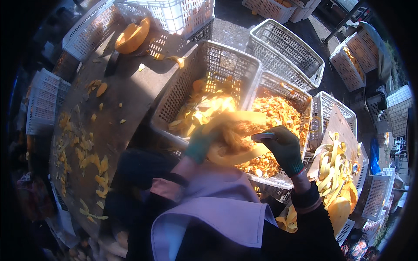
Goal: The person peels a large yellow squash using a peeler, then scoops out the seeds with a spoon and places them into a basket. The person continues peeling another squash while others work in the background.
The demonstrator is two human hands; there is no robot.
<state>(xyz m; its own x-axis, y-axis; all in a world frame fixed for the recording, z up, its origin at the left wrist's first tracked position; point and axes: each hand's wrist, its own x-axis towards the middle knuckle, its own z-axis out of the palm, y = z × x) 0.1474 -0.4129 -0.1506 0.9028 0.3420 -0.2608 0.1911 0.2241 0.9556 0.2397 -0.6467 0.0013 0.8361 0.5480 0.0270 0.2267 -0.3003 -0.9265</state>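
Over two plastic crates, my gloved left hand (202, 142) grips one side of a hollow piece of pumpkin (240, 155), its orange inside turned to the right. My left hand and the pumpkin are blurred. In my gloved right hand (284, 146) is a small tool with a metal end (263, 136), close to the pumpkin's open side; its exact kind I cannot tell. The crate below right (287, 86) holds orange pulp and scraps (277, 112). Yellow peel pieces (212, 107) lie in the larger crate (228, 49) at the left.
A cut pumpkin half (132, 37) sits on the brown board (130, 84) at the left, among scattered peel scraps (85, 153). Long peel strips (333, 163) and a yellow pumpkin (338, 210) lie at the right. Another crate (284, 53) stands beyond, with stacked white crates (166, 16) at the top.
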